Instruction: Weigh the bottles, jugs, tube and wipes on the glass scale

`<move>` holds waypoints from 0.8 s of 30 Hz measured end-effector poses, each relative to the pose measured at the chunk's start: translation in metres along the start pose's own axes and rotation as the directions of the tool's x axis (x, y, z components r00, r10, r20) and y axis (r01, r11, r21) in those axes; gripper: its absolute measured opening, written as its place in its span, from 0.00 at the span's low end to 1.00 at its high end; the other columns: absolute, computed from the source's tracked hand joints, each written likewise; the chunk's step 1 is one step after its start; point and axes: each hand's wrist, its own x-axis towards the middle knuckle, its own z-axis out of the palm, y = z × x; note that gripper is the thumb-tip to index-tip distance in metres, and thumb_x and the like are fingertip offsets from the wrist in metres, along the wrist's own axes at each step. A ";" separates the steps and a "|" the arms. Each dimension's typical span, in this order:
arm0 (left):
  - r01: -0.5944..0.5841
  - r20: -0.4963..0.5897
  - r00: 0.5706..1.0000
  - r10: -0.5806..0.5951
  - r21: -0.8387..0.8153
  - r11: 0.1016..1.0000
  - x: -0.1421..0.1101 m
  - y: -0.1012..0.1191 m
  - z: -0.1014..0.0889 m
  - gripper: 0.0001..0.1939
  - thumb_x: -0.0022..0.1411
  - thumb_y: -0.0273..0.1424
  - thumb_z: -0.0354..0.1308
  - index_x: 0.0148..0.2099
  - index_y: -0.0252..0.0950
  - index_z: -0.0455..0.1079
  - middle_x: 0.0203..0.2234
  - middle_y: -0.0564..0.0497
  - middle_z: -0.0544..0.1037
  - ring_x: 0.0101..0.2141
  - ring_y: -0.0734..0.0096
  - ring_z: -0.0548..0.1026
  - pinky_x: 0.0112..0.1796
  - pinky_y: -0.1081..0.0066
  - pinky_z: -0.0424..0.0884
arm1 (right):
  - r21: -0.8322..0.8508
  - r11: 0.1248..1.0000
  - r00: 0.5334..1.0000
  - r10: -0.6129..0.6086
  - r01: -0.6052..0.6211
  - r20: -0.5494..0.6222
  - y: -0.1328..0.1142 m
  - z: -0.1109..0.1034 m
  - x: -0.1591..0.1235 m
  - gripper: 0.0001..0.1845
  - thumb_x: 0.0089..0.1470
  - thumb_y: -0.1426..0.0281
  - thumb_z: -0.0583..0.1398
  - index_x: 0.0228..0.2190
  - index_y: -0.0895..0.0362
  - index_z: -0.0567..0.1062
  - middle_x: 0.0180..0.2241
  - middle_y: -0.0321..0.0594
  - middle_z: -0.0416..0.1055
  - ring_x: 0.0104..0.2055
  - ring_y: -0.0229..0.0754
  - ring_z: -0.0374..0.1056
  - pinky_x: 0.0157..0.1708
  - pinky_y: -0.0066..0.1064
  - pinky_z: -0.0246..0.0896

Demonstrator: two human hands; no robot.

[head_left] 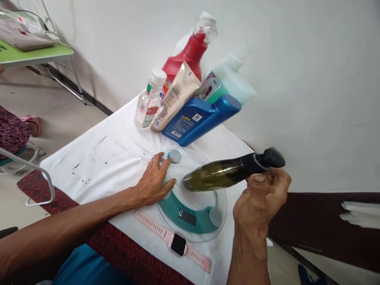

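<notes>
A dark green bottle with a black pump top (218, 174) is gripped near its neck by my right hand (263, 194). It tilts with its base toward the middle of a round glass scale (178, 206); whether the base touches the scale I cannot tell. My left hand (156, 176) rests with fingers spread at the scale's left edge, close to a round grey-green pad (174, 156). The scale has a teal curved band and a small dark display (187, 217). In front of it lies a pink-strapped smartwatch (178, 243) with a black screen.
Behind the scale stand a clear jar with white lid (148, 103), a beige tube (176, 97), a red bottle (185, 59), a blue bottle (198, 118) and a pale green bottle (228, 79). A white cloth (97, 158) covers the table. At left are a green table (59, 53) and a seated person (13, 130).
</notes>
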 end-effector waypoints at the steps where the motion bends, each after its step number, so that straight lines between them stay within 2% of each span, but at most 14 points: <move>1: 0.005 0.002 1.000 -0.005 -0.013 1.000 -0.001 0.001 0.001 0.31 0.69 0.35 0.59 0.69 0.37 0.57 0.68 0.31 0.55 0.67 0.39 0.62 0.64 0.37 0.66 | 0.005 1.000 1.000 -0.003 0.003 -0.002 -0.003 0.005 0.001 0.31 0.51 0.50 0.69 0.51 0.51 0.74 0.53 0.44 0.74 0.63 0.58 0.69 0.65 0.60 0.58; 5: 0.009 0.017 1.000 -0.009 -0.025 1.000 -0.003 0.004 0.003 0.31 0.68 0.35 0.60 0.69 0.34 0.56 0.69 0.28 0.53 0.69 0.36 0.60 0.64 0.36 0.65 | 0.038 0.999 0.997 -0.023 0.020 0.074 -0.016 0.022 -0.001 0.36 0.47 0.55 0.73 0.55 0.52 0.74 0.54 0.43 0.76 0.63 0.57 0.70 0.65 0.58 0.60; 7: 0.017 0.026 1.000 -0.016 -0.018 1.000 -0.003 0.004 0.003 0.32 0.68 0.34 0.60 0.69 0.32 0.56 0.69 0.26 0.52 0.69 0.33 0.59 0.63 0.35 0.65 | -0.002 1.000 0.995 -0.003 0.003 0.104 -0.023 0.032 -0.003 0.35 0.47 0.56 0.74 0.55 0.53 0.76 0.51 0.44 0.79 0.58 0.57 0.74 0.62 0.57 0.64; 9: 0.014 0.022 1.000 -0.014 -0.022 1.000 -0.003 0.003 0.002 0.32 0.67 0.33 0.60 0.69 0.31 0.56 0.69 0.24 0.52 0.68 0.32 0.60 0.63 0.35 0.65 | -0.058 0.997 0.996 0.047 -0.042 0.080 -0.027 0.043 -0.004 0.28 0.48 0.56 0.74 0.48 0.55 0.79 0.41 0.43 0.81 0.47 0.55 0.79 0.54 0.55 0.71; 11: -0.001 0.005 1.000 0.001 -0.034 0.999 -0.003 0.001 0.003 0.32 0.66 0.32 0.60 0.69 0.33 0.56 0.69 0.25 0.54 0.67 0.33 0.62 0.61 0.35 0.67 | -0.066 0.993 0.995 0.096 -0.095 0.020 -0.033 0.053 -0.005 0.19 0.49 0.56 0.73 0.37 0.56 0.80 0.30 0.39 0.79 0.35 0.51 0.78 0.45 0.52 0.74; 13: -0.016 -0.005 1.000 0.016 -0.039 0.999 -0.004 0.000 0.005 0.33 0.65 0.31 0.60 0.68 0.36 0.55 0.69 0.27 0.55 0.66 0.35 0.64 0.61 0.34 0.67 | -0.035 0.992 0.993 0.118 -0.119 -0.027 -0.045 0.061 -0.006 0.16 0.48 0.56 0.73 0.29 0.54 0.77 0.25 0.37 0.76 0.29 0.50 0.75 0.40 0.52 0.75; 15: -0.017 -0.009 1.000 0.016 -0.027 1.000 -0.004 -0.001 0.007 0.33 0.64 0.30 0.61 0.68 0.37 0.54 0.69 0.28 0.55 0.66 0.35 0.63 0.61 0.34 0.66 | 0.007 0.998 0.996 0.060 -0.060 -0.061 -0.065 0.070 -0.004 0.13 0.49 0.59 0.72 0.26 0.51 0.75 0.25 0.37 0.76 0.27 0.51 0.73 0.39 0.54 0.74; 18: -0.006 -0.019 1.000 0.005 -0.015 1.000 -0.004 -0.001 0.010 0.34 0.63 0.30 0.61 0.68 0.37 0.54 0.69 0.28 0.54 0.67 0.34 0.62 0.62 0.34 0.65 | 0.076 0.990 0.990 -0.114 0.120 -0.079 -0.102 0.091 0.001 0.09 0.53 0.63 0.68 0.25 0.49 0.75 0.25 0.38 0.75 0.26 0.49 0.71 0.38 0.54 0.73; 20: -0.007 -0.031 0.999 0.006 -0.023 1.000 -0.005 -0.001 0.011 0.34 0.63 0.29 0.60 0.68 0.37 0.54 0.67 0.29 0.57 0.65 0.36 0.63 0.61 0.35 0.66 | 0.148 0.976 0.986 -0.164 0.162 0.000 -0.121 0.114 0.004 0.08 0.54 0.64 0.67 0.27 0.50 0.74 0.26 0.37 0.75 0.26 0.46 0.71 0.38 0.49 0.73; 21: -0.013 -0.036 0.999 0.012 -0.029 1.000 -0.005 -0.001 0.011 0.33 0.63 0.29 0.60 0.68 0.38 0.55 0.66 0.30 0.59 0.65 0.37 0.64 0.60 0.35 0.67 | 0.201 0.970 0.984 -0.155 0.136 0.084 -0.125 0.128 0.004 0.09 0.54 0.63 0.68 0.29 0.51 0.74 0.26 0.36 0.75 0.26 0.44 0.72 0.37 0.46 0.73; 22: -0.024 -0.040 0.999 0.023 -0.031 0.999 -0.005 -0.002 0.012 0.33 0.63 0.29 0.60 0.68 0.38 0.55 0.65 0.31 0.61 0.64 0.38 0.64 0.59 0.36 0.68 | 0.260 0.962 0.974 -0.130 0.080 0.183 -0.127 0.143 0.003 0.10 0.54 0.62 0.68 0.30 0.52 0.74 0.26 0.35 0.75 0.26 0.43 0.72 0.36 0.43 0.73; 24: -0.048 -0.063 0.997 0.046 -0.033 0.998 -0.005 -0.006 0.014 0.33 0.63 0.29 0.59 0.68 0.39 0.56 0.64 0.32 0.62 0.63 0.38 0.65 0.58 0.36 0.69 | 0.364 0.927 0.919 -0.067 -0.086 0.388 -0.123 0.177 -0.004 0.15 0.52 0.58 0.70 0.29 0.53 0.72 0.26 0.33 0.73 0.27 0.40 0.70 0.35 0.39 0.71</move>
